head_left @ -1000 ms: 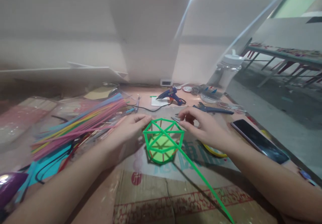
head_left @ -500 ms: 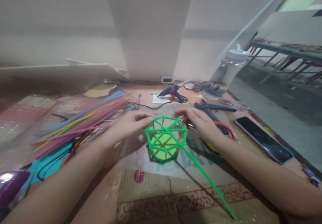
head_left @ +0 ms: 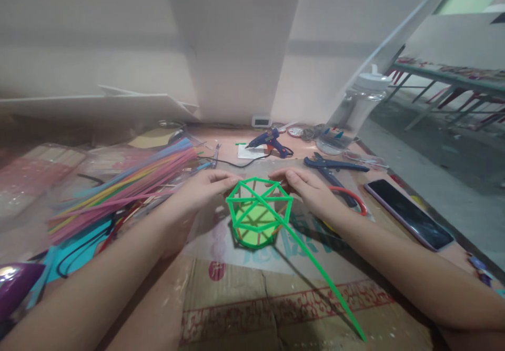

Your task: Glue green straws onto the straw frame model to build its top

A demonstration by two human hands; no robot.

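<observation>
A small green straw frame (head_left: 258,214) with wooden uprights and a green base stands on cardboard (head_left: 244,298) in the middle. One long green straw (head_left: 315,277) runs from its top toward the near right. My left hand (head_left: 205,188) pinches the frame's top rim at the far left corner. My right hand (head_left: 305,185) has its fingers closed on the rim's far right corner.
A bundle of coloured straws (head_left: 130,180) lies at the left. A blue glue gun (head_left: 270,141), blue pliers (head_left: 335,166), red-handled cutters (head_left: 353,198), a phone (head_left: 410,214) and a clear jar (head_left: 357,111) sit behind and right. A purple object (head_left: 16,282) is near left.
My right hand moved left from the tools onto the frame's far right corner. The left hand stayed on the rim. The view shifted slightly.
</observation>
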